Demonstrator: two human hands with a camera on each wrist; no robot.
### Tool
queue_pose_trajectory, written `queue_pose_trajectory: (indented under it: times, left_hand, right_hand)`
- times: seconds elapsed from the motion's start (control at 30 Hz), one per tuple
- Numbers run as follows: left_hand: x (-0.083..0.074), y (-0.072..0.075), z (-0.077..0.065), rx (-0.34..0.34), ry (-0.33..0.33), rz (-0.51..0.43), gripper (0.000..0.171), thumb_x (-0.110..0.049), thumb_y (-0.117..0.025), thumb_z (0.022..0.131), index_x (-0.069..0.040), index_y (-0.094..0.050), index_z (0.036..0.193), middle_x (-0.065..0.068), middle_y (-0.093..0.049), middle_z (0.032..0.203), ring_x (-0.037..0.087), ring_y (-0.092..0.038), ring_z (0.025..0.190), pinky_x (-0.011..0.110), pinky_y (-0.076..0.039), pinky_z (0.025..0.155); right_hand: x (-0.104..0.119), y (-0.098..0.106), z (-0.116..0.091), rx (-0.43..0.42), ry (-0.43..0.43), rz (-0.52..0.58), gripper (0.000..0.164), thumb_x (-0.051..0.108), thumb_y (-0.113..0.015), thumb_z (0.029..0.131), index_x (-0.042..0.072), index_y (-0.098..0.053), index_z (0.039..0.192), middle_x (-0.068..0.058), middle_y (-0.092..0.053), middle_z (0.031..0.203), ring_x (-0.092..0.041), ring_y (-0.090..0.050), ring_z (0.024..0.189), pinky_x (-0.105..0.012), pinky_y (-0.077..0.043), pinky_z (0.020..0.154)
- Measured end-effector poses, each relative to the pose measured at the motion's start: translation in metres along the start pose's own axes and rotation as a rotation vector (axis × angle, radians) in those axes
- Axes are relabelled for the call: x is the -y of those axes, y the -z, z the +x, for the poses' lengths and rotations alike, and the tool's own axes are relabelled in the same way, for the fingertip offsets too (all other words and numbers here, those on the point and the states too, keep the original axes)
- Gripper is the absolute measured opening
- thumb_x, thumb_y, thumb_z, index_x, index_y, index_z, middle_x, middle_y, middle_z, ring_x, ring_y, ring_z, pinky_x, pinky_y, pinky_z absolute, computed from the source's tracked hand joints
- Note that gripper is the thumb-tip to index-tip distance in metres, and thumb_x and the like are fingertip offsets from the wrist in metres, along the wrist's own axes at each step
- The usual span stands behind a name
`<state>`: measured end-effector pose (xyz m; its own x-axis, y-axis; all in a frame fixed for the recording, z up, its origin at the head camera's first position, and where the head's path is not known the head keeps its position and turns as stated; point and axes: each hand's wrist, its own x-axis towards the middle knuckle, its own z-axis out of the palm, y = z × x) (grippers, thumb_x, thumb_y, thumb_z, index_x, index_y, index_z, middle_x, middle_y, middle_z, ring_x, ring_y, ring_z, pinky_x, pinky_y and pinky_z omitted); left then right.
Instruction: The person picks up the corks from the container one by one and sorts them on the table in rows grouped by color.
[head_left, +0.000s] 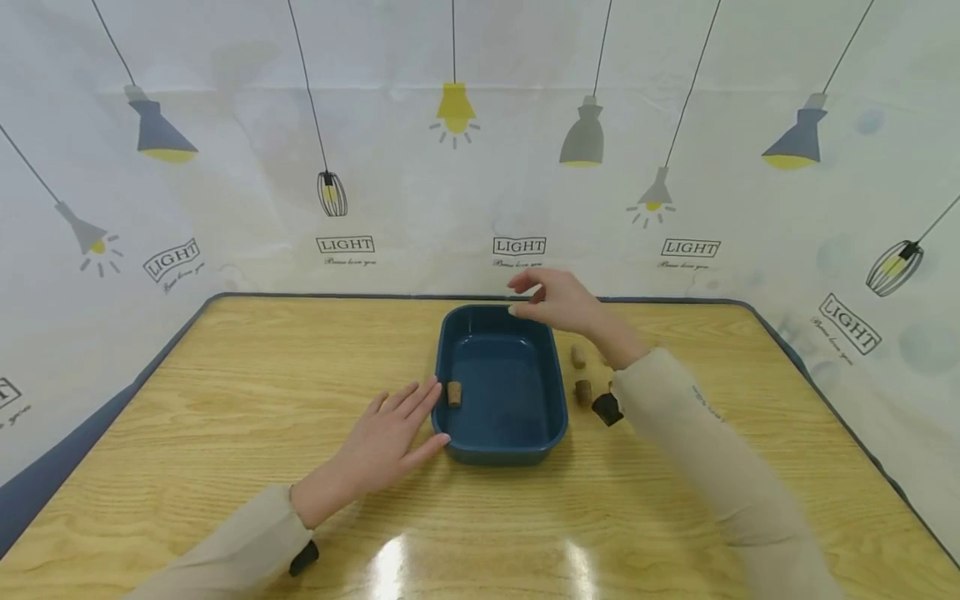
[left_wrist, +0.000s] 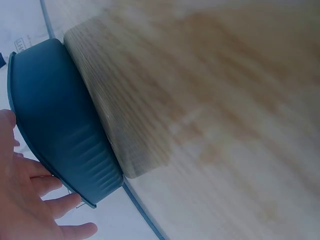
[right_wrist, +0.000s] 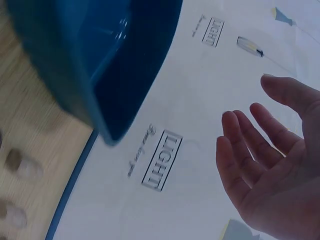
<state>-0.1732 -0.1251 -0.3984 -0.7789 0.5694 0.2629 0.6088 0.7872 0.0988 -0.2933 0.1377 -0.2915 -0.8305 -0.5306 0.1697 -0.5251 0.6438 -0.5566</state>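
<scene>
A deep blue rectangular dish stands on the wooden table, and one brown cork is inside it near the left wall. My left hand has its fingers spread, the fingertips at the dish's left rim; the left wrist view shows them along the outside of the dish. Over the far right corner of the dish hovers my right hand, fingers loosely bent. In the right wrist view the right hand is raised above the dish with nothing between thumb and fingers.
Right of the dish lie a pale cork, a darker cork and a black object, with the right sleeve over part of that area. Behind the table hangs a white sheet printed with lamps.
</scene>
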Motion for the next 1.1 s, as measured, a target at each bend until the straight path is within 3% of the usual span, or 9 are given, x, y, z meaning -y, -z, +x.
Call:
queue_pose_trajectory:
  times: [0.3, 0.57, 0.9, 1.1]
  left_hand:
    - [0.000, 0.000, 0.000, 0.004, 0.002, 0.000, 0.066, -0.052, -0.033, 0.091, -0.006, -0.030, 0.138, 0.007, -0.026, 0.141, 0.027, -0.028, 0.125, 0.054, -0.026, 0.093]
    - [0.001, 0.000, 0.000, 0.010, 0.003, -0.001, 0.067, -0.053, -0.031, 0.091, -0.007, -0.030, 0.138, 0.007, -0.026, 0.141, 0.027, -0.027, 0.126, 0.054, -0.026, 0.093]
    - [0.001, -0.001, 0.000, 0.007, -0.004, -0.013, 0.066, -0.052, -0.032, 0.091, -0.005, -0.030, 0.138, 0.008, -0.026, 0.141, 0.027, -0.027, 0.126, 0.054, -0.025, 0.093]
    - [0.001, -0.001, 0.000, -0.002, -0.009, -0.011, 0.067, -0.051, -0.034, 0.091, -0.004, -0.031, 0.137, 0.008, -0.027, 0.141, 0.028, -0.028, 0.125, 0.054, -0.025, 0.093]
  right_hand:
    - [0.018, -0.033, 0.023, 0.129, 0.010, 0.032, 0.039, 0.019, -0.062, 0.083, 0.003, -0.053, 0.117, -0.011, -0.056, 0.108, -0.022, -0.054, 0.097, -0.031, -0.043, 0.081]
    - [0.015, -0.058, 0.033, 0.283, 0.007, 0.125, 0.042, 0.018, -0.062, 0.084, 0.003, -0.050, 0.121, -0.011, -0.054, 0.113, -0.020, -0.050, 0.102, -0.028, -0.043, 0.080]
    - [0.008, -0.082, 0.041, 0.406, -0.056, 0.005, 0.038, 0.018, -0.067, 0.079, 0.008, -0.056, 0.114, -0.003, -0.055, 0.109, -0.016, -0.050, 0.101, -0.028, -0.042, 0.081]
    - [0.003, -0.093, 0.042, 0.501, -0.084, 0.023, 0.037, 0.013, -0.065, 0.079, 0.006, -0.055, 0.114, -0.004, -0.055, 0.107, -0.016, -0.051, 0.097, -0.027, -0.043, 0.078]
